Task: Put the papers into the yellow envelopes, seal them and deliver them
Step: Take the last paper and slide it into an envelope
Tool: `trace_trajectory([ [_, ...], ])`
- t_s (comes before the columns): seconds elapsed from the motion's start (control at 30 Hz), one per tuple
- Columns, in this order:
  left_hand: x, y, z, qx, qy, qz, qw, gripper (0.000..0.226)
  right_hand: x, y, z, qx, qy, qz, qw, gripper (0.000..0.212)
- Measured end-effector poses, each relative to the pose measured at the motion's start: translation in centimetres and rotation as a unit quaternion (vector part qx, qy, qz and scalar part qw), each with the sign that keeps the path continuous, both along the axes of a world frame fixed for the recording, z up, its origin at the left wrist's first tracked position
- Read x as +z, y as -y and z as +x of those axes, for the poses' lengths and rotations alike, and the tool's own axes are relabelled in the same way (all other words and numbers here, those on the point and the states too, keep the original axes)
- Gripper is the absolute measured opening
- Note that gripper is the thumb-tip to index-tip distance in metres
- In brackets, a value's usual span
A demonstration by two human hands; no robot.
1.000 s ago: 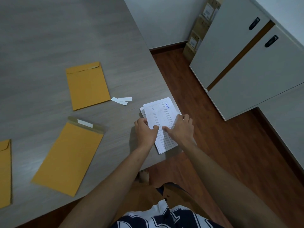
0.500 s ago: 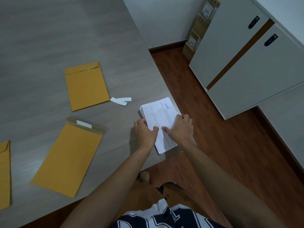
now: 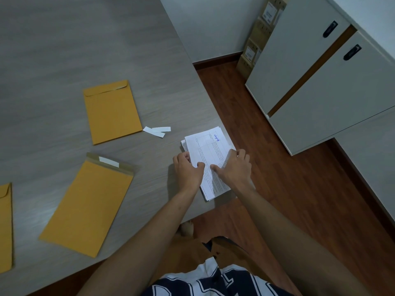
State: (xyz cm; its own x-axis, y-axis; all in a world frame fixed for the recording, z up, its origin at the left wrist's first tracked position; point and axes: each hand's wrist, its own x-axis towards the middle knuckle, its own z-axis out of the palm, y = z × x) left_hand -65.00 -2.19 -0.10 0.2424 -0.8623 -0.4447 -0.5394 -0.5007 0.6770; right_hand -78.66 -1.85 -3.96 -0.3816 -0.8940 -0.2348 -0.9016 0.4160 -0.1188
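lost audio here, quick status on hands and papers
Both hands on the paper stack: left hand and right hand grip its sides. Open-flap envelope lies empty to the left. Nothing in the way.

White printed papers (image 3: 210,155) stacked at table corner; three yellow envelopes (image 3: 112,112) flat, well apart.

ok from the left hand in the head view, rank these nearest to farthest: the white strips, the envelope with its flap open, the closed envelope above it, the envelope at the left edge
Measured from the left hand, which grips the papers:
1. White strips, just up and left of it.
2. Envelope with its flap open, to its left.
3. Closed envelope, farther up the table; the gap to 2 is small.
4. Envelope at the left edge, clearly farthest.
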Motion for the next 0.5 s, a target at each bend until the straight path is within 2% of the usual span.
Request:
trace_trajectory([
  [0.27,-0.1,0.7,0.3,-0.035,0.028,0.001,0.999,0.030,-0.2,0.0,0.0,-0.002,0.001,-0.004,1.000,0.085],
  [0.37,-0.6,1.2,0.2,-0.038,0.009,-0.010,0.999,0.025,-0.3,0.0,0.0,-0.004,0.004,-0.009,1.000,0.084],
  [0.5,-0.9,1.9,0.1,-0.083,0.025,-0.022,0.996,0.023,-0.4,-0.1,0.0,-0.006,0.005,-0.016,1.000,0.084],
])
